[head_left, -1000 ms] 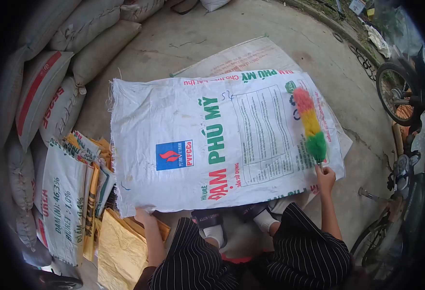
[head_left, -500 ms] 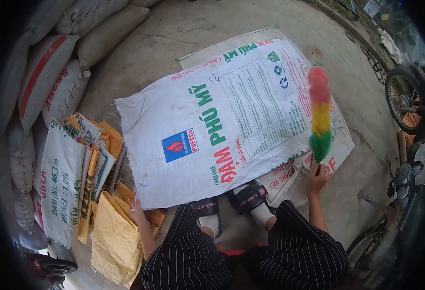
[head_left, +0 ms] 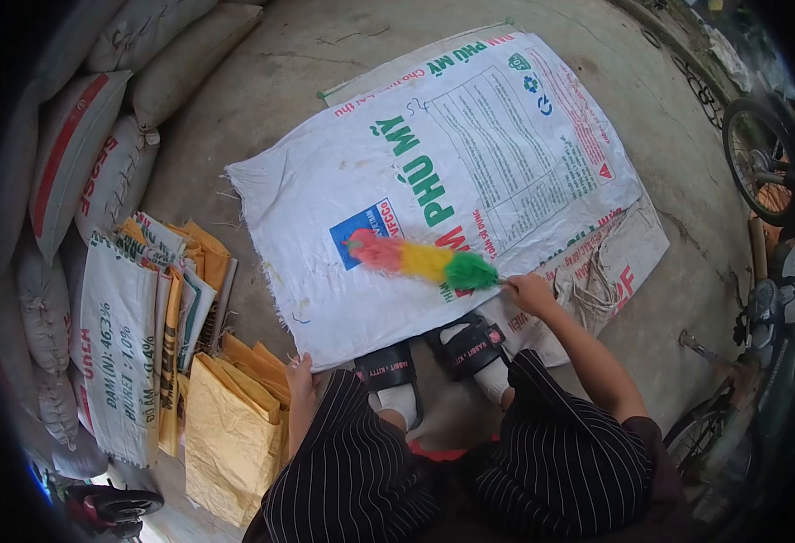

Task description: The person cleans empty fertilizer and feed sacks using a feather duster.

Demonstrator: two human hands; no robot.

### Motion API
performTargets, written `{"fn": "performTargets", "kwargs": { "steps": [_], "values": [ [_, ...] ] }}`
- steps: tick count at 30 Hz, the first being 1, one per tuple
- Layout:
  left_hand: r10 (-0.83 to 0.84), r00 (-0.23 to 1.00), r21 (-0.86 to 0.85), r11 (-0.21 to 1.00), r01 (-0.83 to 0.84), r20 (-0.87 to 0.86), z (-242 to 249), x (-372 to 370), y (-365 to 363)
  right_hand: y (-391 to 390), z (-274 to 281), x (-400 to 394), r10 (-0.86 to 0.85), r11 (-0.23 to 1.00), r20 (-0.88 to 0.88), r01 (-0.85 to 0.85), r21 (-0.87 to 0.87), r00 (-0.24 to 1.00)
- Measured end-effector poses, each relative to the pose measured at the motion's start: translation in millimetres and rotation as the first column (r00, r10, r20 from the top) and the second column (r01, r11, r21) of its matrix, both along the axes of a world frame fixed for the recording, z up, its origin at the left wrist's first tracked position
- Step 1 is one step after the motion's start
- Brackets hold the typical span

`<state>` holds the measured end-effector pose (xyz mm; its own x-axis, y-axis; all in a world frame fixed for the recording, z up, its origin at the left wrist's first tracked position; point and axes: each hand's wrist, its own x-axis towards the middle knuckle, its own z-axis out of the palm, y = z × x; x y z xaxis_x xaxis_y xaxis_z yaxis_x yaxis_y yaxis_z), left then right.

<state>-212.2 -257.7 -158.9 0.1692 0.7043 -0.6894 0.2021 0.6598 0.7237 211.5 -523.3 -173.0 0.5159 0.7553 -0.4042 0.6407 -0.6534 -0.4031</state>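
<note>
A large white woven fertilizer sack (head_left: 325, 181), printed in green, red and blue, lies flat on the floor in front of my feet. My left hand (head_left: 300, 376) pinches its near left corner. In my right hand (head_left: 531, 295) is the handle of a feather duster (head_left: 424, 262) with pink, yellow and green bands. The duster lies across the sack's lower part, its pink end over the blue logo. Another sack (head_left: 637, 244) sticks out from underneath on the right, with crumpled cloth or plastic on it.
Folded white sacks (head_left: 121, 335) and yellow sacks (head_left: 234, 443) are stacked at my left. Behind them, filled sacks (head_left: 76, 163) are piled up. Along the right side stand bicycles, one wheel (head_left: 764, 163) showing. My sandals (head_left: 386, 369) are close to the sack's near edge.
My right hand has swung the duster from upright at the right down and leftward across the sack. My left hand, still at the corner, and the sack's near left part have shifted slightly right.
</note>
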Motion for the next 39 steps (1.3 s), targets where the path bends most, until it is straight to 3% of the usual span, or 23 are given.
{"fn": "performTargets", "kwargs": {
  "steps": [2,3,4,6,8,10,12,13,14,16,17,18,20,23,25,27,28,31,33,36,39],
  "values": [
    [-0.049,0.998,-0.059,0.997,0.047,-0.043,7.4,-23.6,-5.2,-33.5,8.7,27.3,-0.246,0.969,0.043,0.245,0.028,0.968],
    [-0.09,0.979,-0.052,0.995,0.082,-0.185,9.0,-20.7,-1.3,-56.2,1.4,48.0,-0.395,0.919,0.032,0.395,0.017,0.918],
    [-0.116,0.942,-0.039,0.993,0.109,-0.315,10.3,-13.4,4.9,-81.7,-10.7,66.7,-0.503,0.864,0.167,0.495,0.09,0.848],
    [-0.079,0.933,-0.063,0.996,0.061,-0.35,31.0,-12.4,6.8,-140.1,-42.9,108.4,-0.704,0.701,0.378,0.675,0.232,0.601],
    [-0.044,0.926,-0.079,0.997,0.015,-0.374,21.8,-29.5,11.0,-159.6,-33.2,124.6,-0.813,0.509,0.432,0.837,0.199,0.391],
    [-0.483,0.829,-0.138,0.875,0.464,-0.281,-22.3,-78.1,28.5,-143.4,-2.1,123.4,-0.832,0.502,0.38,0.841,0.204,0.404],
    [-0.552,0.785,-0.194,0.834,0.517,-0.282,-29.1,-77.2,44.6,-117.4,6.3,115.0,-0.844,0.5,0.333,0.841,0.207,0.42],
    [-0.621,0.729,-0.26,0.783,0.565,-0.287,-30.6,-75.9,47.7,-106.4,-1.6,104.6,-0.799,0.601,0.27,0.738,0.309,0.537],
    [-0.621,0.729,-0.261,0.783,0.564,-0.288,-30.7,-68.7,51.1,-92.8,-6.2,90.5,-0.732,0.668,0.217,0.618,0.414,0.646],
    [-0.376,0.832,0.139,0.875,0.463,-0.408,-26.3,-31.2,63.8,-43.8,3.0,51.8,-0.53,0.823,0.187,0.447,0.351,0.827],
    [-0.274,0.837,0.196,0.894,0.403,-0.474,-11.6,-4.2,65.1,-17.8,13.4,29.5,-0.369,0.868,0.076,0.315,0.383,0.926],
    [-0.173,0.825,0.248,0.903,0.351,-0.539,2.8,17.4,67.9,1.2,8.3,10.0,-0.173,0.925,0.146,0.11,0.362,0.974],
    [-0.21,0.599,0.232,0.785,0.575,-0.772,-20.0,15.5,81.8,44.5,10.4,-29.5,0.122,0.932,0.156,-0.167,0.322,0.98],
    [-0.186,0.497,0.215,0.736,0.642,-0.848,-9.4,32.9,77.9,75.6,4.8,-64.8,0.367,0.908,0.164,-0.391,0.153,0.916],
    [-0.17,0.509,0.24,0.729,0.641,-0.843,-4.1,25.1,72.2,77.2,-12.6,-43.0,0.298,0.947,0.238,-0.317,0.048,0.925],
    [-0.161,0.516,0.256,0.722,0.643,-0.842,5.4,13.2,63.6,68.2,-12.5,5.3,-0.04,0.999,0.227,0.035,0.024,0.973],
    [-0.172,0.525,0.249,0.732,0.634,-0.833,14.7,13.1,61.1,54.5,-20.2,37.4,-0.235,0.972,0.315,0.218,0.088,0.92],
    [-0.166,0.574,0.28,0.744,0.606,-0.802,13.8,0.0,58.5,2.1,-5.8,123.2,-0.675,0.715,0.34,0.695,0.082,0.654],
    [-0.147,0.62,0.328,0.743,0.584,-0.771,10.9,-6.4,56.3,-20.1,6.7,155.9,-0.783,0.573,0.351,0.815,0.088,0.513],
    [-0.166,0.621,0.326,0.733,0.598,-0.766,5.7,-4.0,52.1,-13.9,18.8,167.5,-0.742,0.645,0.347,0.752,0.136,0.574],
    [-0.202,0.544,0.247,0.727,0.64,-0.814,-6.5,-13.6,55.1,39.2,6.2,114.9,-0.596,0.783,0.239,0.489,0.386,0.767]
  ]
}}
